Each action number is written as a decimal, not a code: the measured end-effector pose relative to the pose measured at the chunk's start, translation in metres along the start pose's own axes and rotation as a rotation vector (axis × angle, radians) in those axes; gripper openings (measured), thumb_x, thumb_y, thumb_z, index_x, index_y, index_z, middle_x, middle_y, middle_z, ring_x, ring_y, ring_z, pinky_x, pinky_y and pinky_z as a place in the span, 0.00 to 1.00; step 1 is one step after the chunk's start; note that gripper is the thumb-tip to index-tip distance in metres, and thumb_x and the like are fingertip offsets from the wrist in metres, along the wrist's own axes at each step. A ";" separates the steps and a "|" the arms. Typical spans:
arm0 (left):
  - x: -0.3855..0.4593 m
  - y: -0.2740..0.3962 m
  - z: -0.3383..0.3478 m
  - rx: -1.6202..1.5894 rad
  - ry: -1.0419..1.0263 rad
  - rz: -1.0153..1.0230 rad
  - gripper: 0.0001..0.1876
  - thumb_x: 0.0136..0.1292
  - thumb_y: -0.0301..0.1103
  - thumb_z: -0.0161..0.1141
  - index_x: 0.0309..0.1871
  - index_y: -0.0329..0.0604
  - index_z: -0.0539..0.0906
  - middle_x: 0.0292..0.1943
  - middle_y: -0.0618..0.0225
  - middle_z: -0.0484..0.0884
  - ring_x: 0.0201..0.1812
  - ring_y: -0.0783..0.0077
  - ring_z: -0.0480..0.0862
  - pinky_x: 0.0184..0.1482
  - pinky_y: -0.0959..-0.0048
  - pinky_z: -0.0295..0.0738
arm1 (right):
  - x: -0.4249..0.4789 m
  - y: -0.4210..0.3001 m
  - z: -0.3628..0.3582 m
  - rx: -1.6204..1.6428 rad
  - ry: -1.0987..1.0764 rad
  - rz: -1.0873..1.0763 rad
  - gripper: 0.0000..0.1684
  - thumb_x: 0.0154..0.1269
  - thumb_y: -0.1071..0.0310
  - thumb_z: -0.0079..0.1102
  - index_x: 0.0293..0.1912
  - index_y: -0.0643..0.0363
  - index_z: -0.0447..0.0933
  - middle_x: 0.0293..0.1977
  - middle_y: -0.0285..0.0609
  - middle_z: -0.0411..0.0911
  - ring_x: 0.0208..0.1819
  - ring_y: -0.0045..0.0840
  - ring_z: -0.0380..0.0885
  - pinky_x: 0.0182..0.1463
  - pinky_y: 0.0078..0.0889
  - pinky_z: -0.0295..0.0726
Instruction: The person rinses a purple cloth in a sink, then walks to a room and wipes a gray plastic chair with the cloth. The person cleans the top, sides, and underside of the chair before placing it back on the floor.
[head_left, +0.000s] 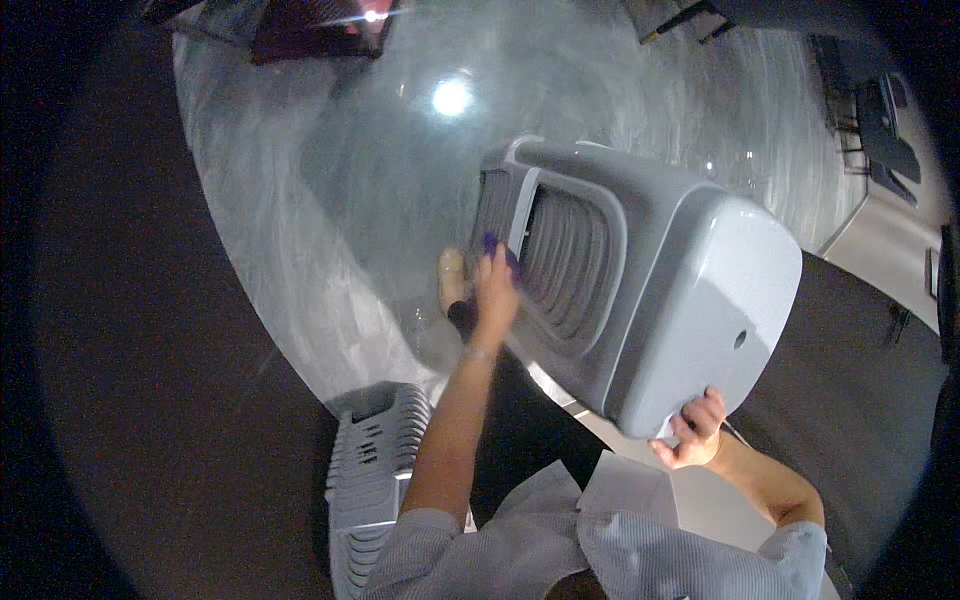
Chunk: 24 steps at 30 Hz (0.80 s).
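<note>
A large grey moulded plastic housing (660, 247) stands tilted in front of me, with ribbed recessed panels (566, 259) on its left side and a small dark oval mark or hole on its smooth end. My left hand (496, 296) holds a purple cloth (512, 262) against or very close to the frame between the ribbed panels; the hand is slightly blurred. With curled fingers, my right hand (691, 433) grips the near lower corner of the housing. Its fingertips rest on the smooth end face. The underside of the housing is hidden.
A second grey plastic piece with slats (367, 465) lies by my left elbow. Below the cloth, a beige shoe (451, 277) is on the glossy marbled floor (360, 172). Dark flooring (187, 405) borders it. A maroon item (322, 30) and a pale cabinet (881, 247) stand farther off.
</note>
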<state>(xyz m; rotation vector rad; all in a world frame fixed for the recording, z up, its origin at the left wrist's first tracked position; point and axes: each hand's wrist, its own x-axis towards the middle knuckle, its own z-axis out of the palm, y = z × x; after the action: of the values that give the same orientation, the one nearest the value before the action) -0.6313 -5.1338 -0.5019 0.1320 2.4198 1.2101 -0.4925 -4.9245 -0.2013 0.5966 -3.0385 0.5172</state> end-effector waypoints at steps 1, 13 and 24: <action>0.020 0.011 -0.003 0.016 -0.037 0.023 0.26 0.60 0.24 0.49 0.64 0.36 0.61 0.52 0.43 0.68 0.50 0.42 0.69 0.55 0.59 0.64 | 0.000 0.001 -0.003 0.005 -0.013 0.002 0.20 0.45 0.51 0.61 0.31 0.56 0.73 0.32 0.43 0.67 0.36 0.34 0.66 0.42 0.46 0.65; 0.262 0.119 -0.139 -1.091 -0.157 -0.393 0.24 0.61 0.34 0.57 0.59 0.36 0.66 0.53 0.58 0.73 0.54 0.67 0.73 0.57 0.71 0.66 | 0.010 0.008 -0.018 0.171 -0.020 0.104 0.13 0.46 0.52 0.64 0.32 0.42 0.75 0.31 0.27 0.73 0.32 0.20 0.71 0.46 0.30 0.65; 0.312 0.035 -0.063 0.058 -0.584 0.179 0.18 0.54 0.26 0.56 0.50 0.33 0.76 0.49 0.53 0.76 0.52 0.57 0.75 0.56 0.68 0.67 | 0.153 -0.007 -0.015 0.245 0.110 1.065 0.37 0.43 0.46 0.67 0.48 0.59 0.68 0.56 0.61 0.55 0.60 0.56 0.54 0.61 0.69 0.46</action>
<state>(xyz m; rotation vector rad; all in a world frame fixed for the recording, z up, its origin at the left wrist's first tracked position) -0.9436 -5.0747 -0.5451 0.6371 1.9542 0.9954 -0.6324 -4.9823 -0.1749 -1.0939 -2.9368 0.8585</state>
